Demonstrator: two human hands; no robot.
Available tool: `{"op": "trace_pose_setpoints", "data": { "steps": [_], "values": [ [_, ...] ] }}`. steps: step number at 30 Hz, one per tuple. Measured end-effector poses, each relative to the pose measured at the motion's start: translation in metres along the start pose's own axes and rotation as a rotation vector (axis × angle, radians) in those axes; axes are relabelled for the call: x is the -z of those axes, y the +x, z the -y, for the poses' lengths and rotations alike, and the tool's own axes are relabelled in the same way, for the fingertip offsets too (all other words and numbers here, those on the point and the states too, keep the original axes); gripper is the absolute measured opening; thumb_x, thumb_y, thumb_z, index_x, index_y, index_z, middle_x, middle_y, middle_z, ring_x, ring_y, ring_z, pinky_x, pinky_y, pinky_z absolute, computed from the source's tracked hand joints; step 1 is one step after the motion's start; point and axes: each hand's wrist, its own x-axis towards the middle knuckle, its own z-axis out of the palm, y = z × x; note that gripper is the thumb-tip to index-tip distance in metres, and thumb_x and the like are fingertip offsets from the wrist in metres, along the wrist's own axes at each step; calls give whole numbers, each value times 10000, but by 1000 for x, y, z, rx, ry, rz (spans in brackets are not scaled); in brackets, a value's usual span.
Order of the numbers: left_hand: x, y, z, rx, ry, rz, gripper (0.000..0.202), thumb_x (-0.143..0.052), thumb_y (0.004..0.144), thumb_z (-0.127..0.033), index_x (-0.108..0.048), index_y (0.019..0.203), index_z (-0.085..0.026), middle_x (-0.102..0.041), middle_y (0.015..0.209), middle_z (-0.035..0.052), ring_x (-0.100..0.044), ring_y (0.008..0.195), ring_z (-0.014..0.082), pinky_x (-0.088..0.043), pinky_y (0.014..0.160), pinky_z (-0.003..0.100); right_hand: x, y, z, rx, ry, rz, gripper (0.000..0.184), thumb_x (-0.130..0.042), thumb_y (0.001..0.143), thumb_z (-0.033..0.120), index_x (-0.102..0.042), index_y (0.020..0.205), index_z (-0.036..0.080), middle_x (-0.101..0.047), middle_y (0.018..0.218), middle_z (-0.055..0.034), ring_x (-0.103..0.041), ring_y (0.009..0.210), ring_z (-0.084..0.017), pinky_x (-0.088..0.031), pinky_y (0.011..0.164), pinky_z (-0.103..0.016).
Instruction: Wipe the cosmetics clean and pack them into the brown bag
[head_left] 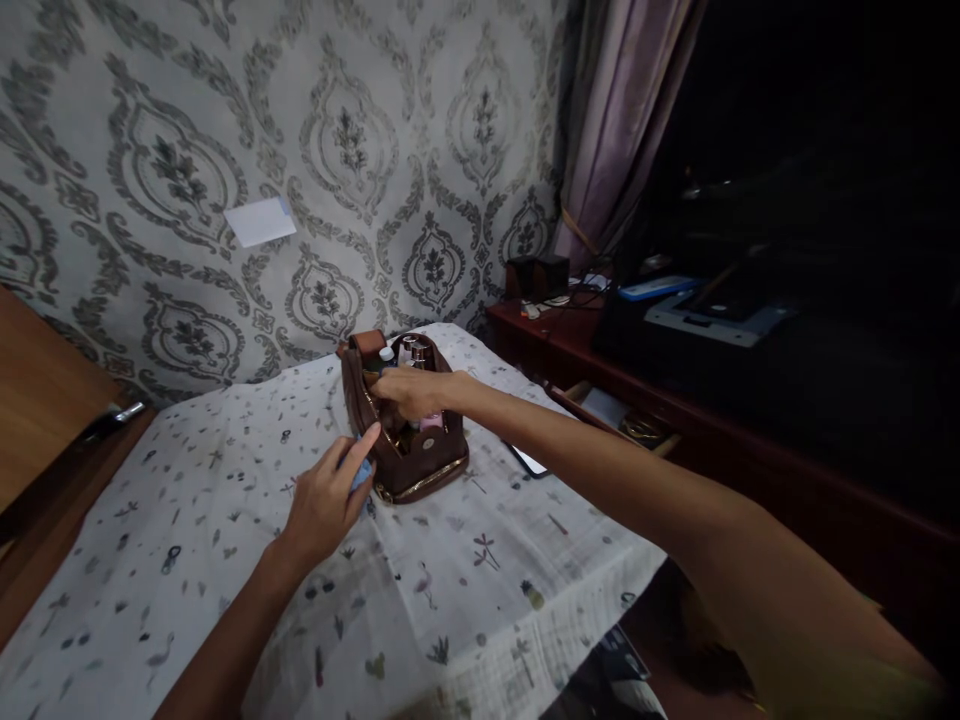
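A brown leather toiletry bag (pixel 420 462) stands open on a table covered with a white patterned cloth (pixel 225 520). Small bottles (pixel 409 352) stick up inside it. My right hand (pixel 409 392) reaches across the bag's open top, fingers curled down into it; what they grip is hidden. My left hand (pixel 324 500) rests at the bag's near left side, fingers closed round a small blue thing (pixel 362 474) that touches the bag's wall.
A dark phone (pixel 527 460) lies on the cloth just right of the bag. A dark wooden desk (pixel 675 400) with an open drawer, cables and devices stands at the right. Patterned wallpaper and a curtain (pixel 615 130) are behind. A wooden surface (pixel 37 400) borders the left.
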Motion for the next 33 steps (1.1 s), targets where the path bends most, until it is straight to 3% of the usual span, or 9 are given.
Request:
{"op": "trace_pose_setpoints", "data": {
  "steps": [4,8,13,18,23,27,33],
  "values": [
    [-1,-1,2,-4,2,6,480,-383,1016,-287,-368,1491,-228,-583,954,52,-617,812,165,-469,639,221,2,2,-1,8,9,-2,288,-605,774,56,-716,1037,100,-700,1045,-135,-594,837,-198,-338,623,-267],
    [-1,-1,2,-12,17,4,468,-377,1020,-294,-370,1483,-224,-577,921,44,-609,779,163,-456,608,220,3,3,-1,40,46,36,305,-595,755,27,-732,1015,109,-706,944,-100,-574,803,-180,-334,623,-258],
    [-1,-1,1,-1,3,10,467,-369,1020,-293,-376,1481,-218,-589,939,54,-616,798,166,-462,616,219,0,1,-2,74,61,4,238,-610,787,77,-719,997,101,-701,916,-100,-561,787,-179,-342,631,-259],
    [-1,-1,0,3,8,14,473,-357,1024,-305,-363,1490,-230,-580,920,50,-597,736,154,-417,550,206,-5,3,-4,84,17,-93,278,-605,787,108,-675,1055,99,-699,1015,-127,-581,802,-188,-349,641,-270],
    [-1,0,0,0,2,-1,469,-362,1024,-304,-371,1487,-231,-587,931,50,-608,773,158,-446,600,213,-7,7,-1,24,-96,-55,206,-560,851,163,-709,973,89,-709,1015,-158,-621,805,-208,-376,663,-291],
    [-1,0,1,-12,17,-7,469,-365,1025,-305,-366,1489,-230,-587,928,51,-610,773,160,-458,616,217,-16,10,1,-22,-196,-112,260,-544,897,213,-708,1027,59,-658,1178,-204,-627,921,-266,-418,730,-342],
    [-1,0,0,-15,20,0,466,-375,1025,-298,-365,1484,-219,-591,948,53,-617,797,162,-466,631,220,-28,11,-4,-28,-239,-162,238,-530,902,157,-702,1028,50,-637,1221,-200,-597,1024,-298,-433,808,-374]
  ]
}}
